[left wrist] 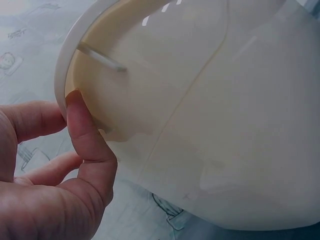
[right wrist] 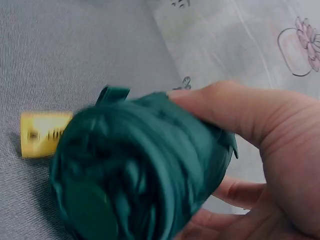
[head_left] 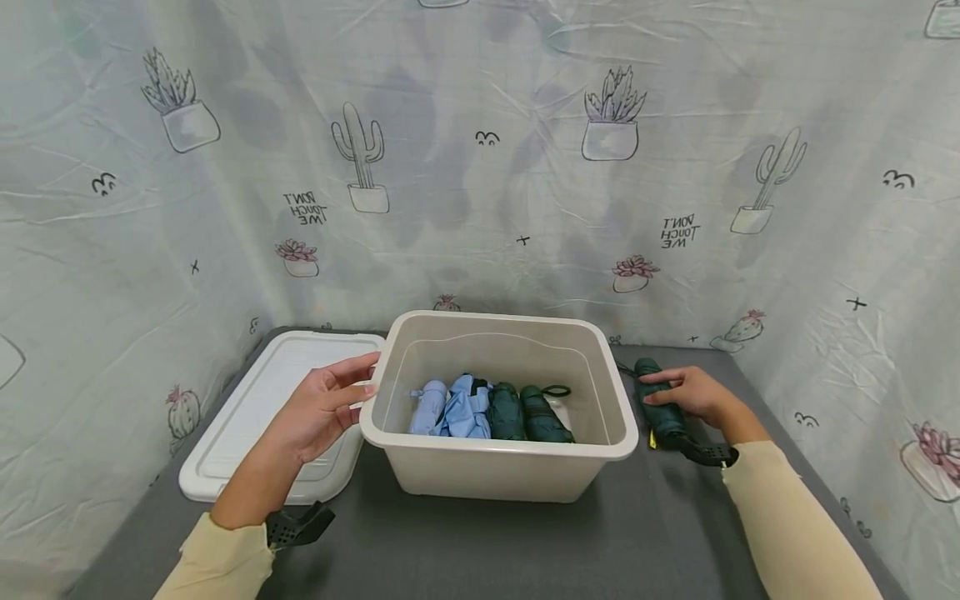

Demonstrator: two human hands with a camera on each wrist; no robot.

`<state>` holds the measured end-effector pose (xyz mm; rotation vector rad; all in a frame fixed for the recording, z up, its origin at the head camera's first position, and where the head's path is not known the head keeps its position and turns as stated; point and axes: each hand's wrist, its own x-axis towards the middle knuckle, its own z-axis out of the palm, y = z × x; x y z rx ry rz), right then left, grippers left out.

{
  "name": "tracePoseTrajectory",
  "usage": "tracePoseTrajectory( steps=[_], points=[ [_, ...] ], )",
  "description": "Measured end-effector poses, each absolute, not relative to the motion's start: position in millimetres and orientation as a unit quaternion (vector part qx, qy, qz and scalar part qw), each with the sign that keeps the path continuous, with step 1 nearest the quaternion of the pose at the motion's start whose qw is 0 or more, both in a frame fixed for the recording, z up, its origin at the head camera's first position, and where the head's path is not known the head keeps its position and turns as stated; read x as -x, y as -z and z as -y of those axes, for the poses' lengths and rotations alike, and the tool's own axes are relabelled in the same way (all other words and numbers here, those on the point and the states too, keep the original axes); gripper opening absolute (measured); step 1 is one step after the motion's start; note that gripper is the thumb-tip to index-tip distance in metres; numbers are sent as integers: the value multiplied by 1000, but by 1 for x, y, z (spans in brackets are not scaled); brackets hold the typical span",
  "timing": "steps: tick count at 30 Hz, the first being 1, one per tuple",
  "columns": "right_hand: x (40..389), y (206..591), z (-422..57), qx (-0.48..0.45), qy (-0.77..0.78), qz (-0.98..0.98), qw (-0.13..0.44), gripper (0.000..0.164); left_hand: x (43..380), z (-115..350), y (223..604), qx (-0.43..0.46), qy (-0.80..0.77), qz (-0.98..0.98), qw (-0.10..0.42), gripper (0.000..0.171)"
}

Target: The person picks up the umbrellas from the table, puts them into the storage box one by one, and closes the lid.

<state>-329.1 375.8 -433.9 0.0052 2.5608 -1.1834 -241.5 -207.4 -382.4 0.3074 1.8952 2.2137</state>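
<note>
My left hand [head_left: 318, 408] pinches the left rim of a beige plastic storage box [head_left: 498, 471], thumb and fingers at the edge. Inside the box, side by side, lie a light-blue rolled bundle [head_left: 429, 408], a looser blue one [head_left: 467, 412], and two dark-green folded umbrellas, one [head_left: 506, 412] beside the other [head_left: 546, 417]. To the right of the box, my right hand [head_left: 697, 396] grips another green folded umbrella [right wrist: 140, 165] around its side. A yellow tag [right wrist: 45, 134] sticks out beside this umbrella, low over the grey surface.
A white lid [head_left: 255, 417] lies flat left of the box, partly behind my left hand. The box stands on a grey tabletop [head_left: 480, 550]. Curtains with cactus drawings [head_left: 480, 183] hang at the back and both sides.
</note>
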Motion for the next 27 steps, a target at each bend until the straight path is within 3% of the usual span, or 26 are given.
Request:
tracePoseTrajectory(
  steps=[8,27],
  points=[
    [312,431,-369,-19,511,-843,167,68,244,206,384,-112,-747,-646,108,59],
    [280,349,-326,4,639,-747,184,50,246,209,387,-137,-756,-631,108,57]
  ],
)
